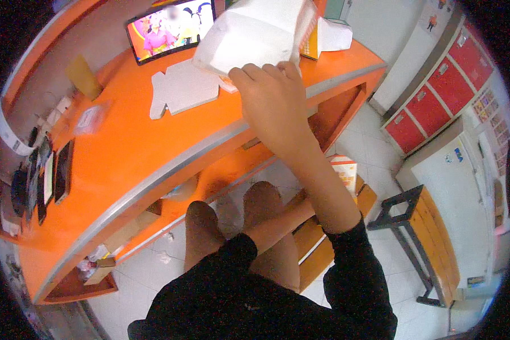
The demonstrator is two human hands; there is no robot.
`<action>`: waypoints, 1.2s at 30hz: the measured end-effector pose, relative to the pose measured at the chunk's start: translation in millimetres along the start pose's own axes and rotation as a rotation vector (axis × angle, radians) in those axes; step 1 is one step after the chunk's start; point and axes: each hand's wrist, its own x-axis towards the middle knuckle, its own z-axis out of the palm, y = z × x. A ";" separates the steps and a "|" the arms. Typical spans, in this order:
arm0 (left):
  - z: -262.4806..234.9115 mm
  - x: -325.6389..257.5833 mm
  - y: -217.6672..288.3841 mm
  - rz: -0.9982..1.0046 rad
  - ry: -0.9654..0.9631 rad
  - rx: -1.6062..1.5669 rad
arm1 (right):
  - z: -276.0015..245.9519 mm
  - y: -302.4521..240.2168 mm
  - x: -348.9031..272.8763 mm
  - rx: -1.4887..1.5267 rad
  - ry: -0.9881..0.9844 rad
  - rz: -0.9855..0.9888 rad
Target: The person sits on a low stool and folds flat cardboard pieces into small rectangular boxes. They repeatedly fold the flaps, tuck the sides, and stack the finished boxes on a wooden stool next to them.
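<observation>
My right hand [271,105] reaches over the counter, its fingers curled over the near edge of an open white cardboard box [249,37]. The box's pale inside faces up, and an orange-printed side shows at its right. My left forearm [280,225] crosses over my thighs to the right and passes beneath my right forearm. My left hand's fingers are hidden there. Close to that spot, a white and orange carton [344,171] stands by the wooden stool [317,255]. Flat grey-white cardboard pieces [185,88] lie on the counter, left of the box.
The curved orange counter [136,136] has a metal edge and a lower shelf with boxes. A lit screen [171,31] stands at its back, another white and yellow box [331,37] at its right. Farther right are a wooden bench [430,243], a white fridge [453,170] and red lockers [430,110].
</observation>
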 end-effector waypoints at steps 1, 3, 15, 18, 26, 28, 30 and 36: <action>1.5 -0.6 4.3 0.006 -0.004 -0.050 | 6.6 2.3 -6.4 -0.005 0.041 0.010; 0.9 5.8 14.6 0.031 0.017 -0.176 | 20.6 12.9 -8.0 0.008 0.098 -0.004; -14.8 2.2 41.9 0.098 0.174 -0.577 | 12.8 35.3 -12.8 0.138 -0.093 0.041; -15.2 2.9 39.8 0.095 0.181 -0.580 | 15.4 31.9 -17.4 0.210 -0.034 0.026; 5.0 3.0 4.9 0.021 0.089 -0.068 | -4.9 40.2 -27.3 0.209 0.003 -0.081; -1.7 1.0 -27.4 0.026 -0.013 0.317 | -34.3 36.3 -51.5 0.299 0.108 -0.061; -8.5 6.3 -46.2 0.108 -0.157 0.581 | -62.5 30.6 -100.6 0.854 0.221 0.460; -14.5 -18.2 40.8 -0.037 -0.070 -0.575 | -25.2 90.4 -323.6 2.051 1.013 0.913</action>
